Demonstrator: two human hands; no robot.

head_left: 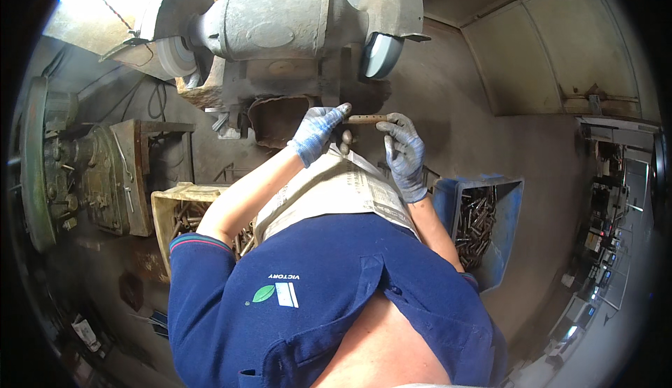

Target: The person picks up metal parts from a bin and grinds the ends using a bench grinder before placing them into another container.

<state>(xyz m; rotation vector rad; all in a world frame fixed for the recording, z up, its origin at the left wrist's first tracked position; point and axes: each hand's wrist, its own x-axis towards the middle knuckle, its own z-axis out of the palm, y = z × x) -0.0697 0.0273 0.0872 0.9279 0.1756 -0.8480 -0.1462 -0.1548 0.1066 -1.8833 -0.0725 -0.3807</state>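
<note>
A short brownish metal rod (365, 118) with small holes along its side lies crosswise in front of me. My left hand (316, 130), in a blue and grey work glove, is closed on its left end. My gloved right hand (406, 151) pinches the right end between thumb and fingers. Beyond both hands stands a grey double-ended bench grinder (276, 24). Its left grinding wheel (173, 57) is pale, and its right wheel (383, 57) sits under a metal guard. The rod is apart from both wheels.
A yellowish crate (164, 209) of metal parts is at my left, partly behind my arm. On my right a blue crate (509, 213) holds several similar metal parts (477, 223). A green machine (87, 171) stands far left. A printed sheet (343, 188) covers my lap.
</note>
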